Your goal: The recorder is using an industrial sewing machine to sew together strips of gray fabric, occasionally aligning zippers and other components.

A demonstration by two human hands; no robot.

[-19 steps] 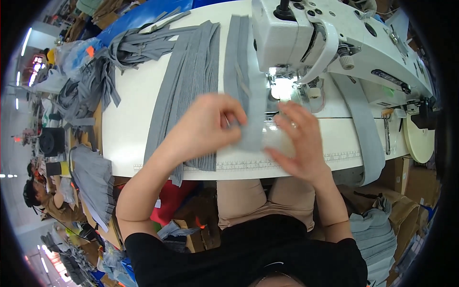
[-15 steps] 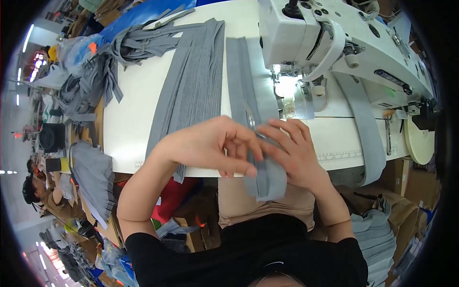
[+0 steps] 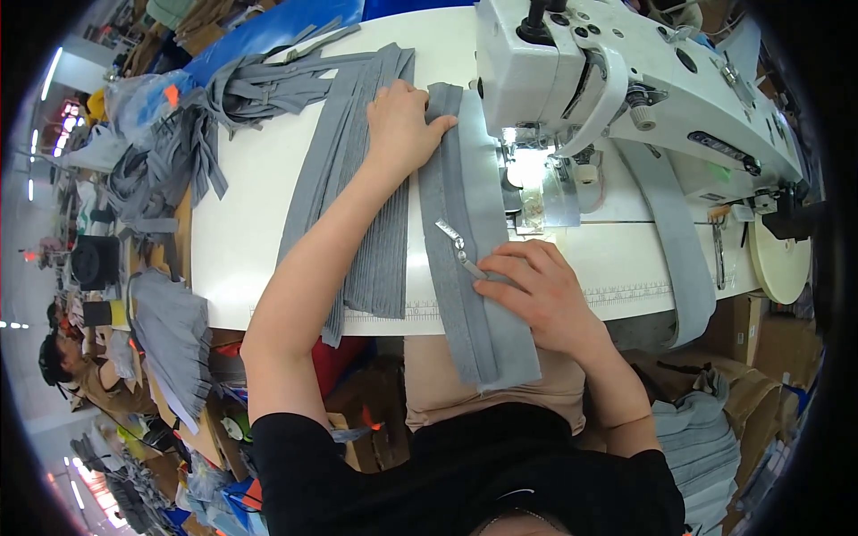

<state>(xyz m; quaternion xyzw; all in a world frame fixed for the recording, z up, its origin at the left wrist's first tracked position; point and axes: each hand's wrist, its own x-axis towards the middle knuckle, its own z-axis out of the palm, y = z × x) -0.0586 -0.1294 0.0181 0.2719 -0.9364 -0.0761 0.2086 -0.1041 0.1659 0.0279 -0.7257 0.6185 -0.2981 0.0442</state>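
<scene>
A long grey zipper strip (image 3: 465, 268) with a metal slider (image 3: 454, 241) lies along the white table (image 3: 241, 232), its near end hanging over the front edge. My left hand (image 3: 402, 125) presses flat on the far end of the strip, fingers spread. My right hand (image 3: 536, 290) rests on the strip just below the slider, fingertips touching it. The strip runs beside the presser foot (image 3: 527, 183) of the white sewing machine (image 3: 626, 80).
A stack of grey strips (image 3: 357, 196) lies left of my arm, with tangled grey strips (image 3: 206, 116) at the far left. Another grey band (image 3: 670, 232) hangs off the machine's right. A person (image 3: 63, 357) sits at lower left. Grey pieces (image 3: 706, 447) pile at lower right.
Both hands held the folded strip near the table's front edge before. Now the strip lies stretched flat, my left hand has reached far up, and my right hand stays near the slider.
</scene>
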